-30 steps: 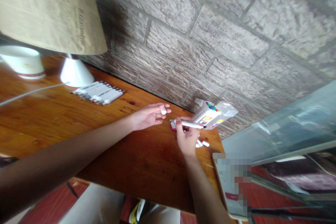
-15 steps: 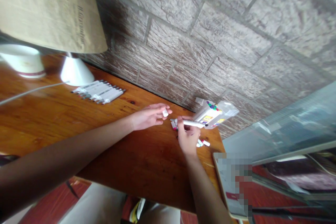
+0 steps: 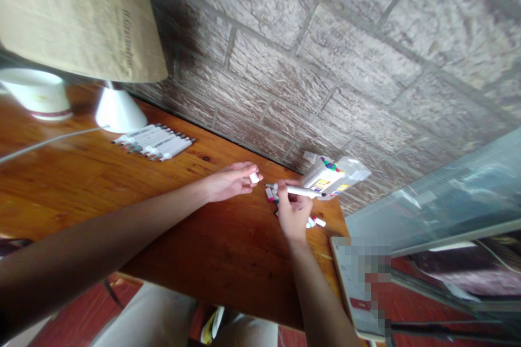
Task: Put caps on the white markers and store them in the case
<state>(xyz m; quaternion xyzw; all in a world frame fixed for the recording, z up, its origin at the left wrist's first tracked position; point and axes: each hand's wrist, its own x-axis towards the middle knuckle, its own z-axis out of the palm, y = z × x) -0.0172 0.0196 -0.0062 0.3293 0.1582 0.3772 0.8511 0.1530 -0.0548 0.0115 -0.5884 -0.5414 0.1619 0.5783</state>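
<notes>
My left hand pinches a small white marker cap between thumb and fingers above the table. A white marker lies across the fingers of my right hand, which is closed on it; the uncapped-looking end points left toward the cap, with a small gap between them. Loose caps with coloured ends lie on the wood under and beside the right hand, partly covered by it. Just behind that hand stands a clear plastic marker case holding markers with bright coloured tips.
A row of several white markers lies at the left by the lamp base. A paper cup and a cable are farther left. The wooden table meets a brick wall; a glass panel is at right.
The left hand, with the cap, has drawn slightly left, and the right hand with the marker has shifted slightly right, so the gap between cap and marker is a little wider.
</notes>
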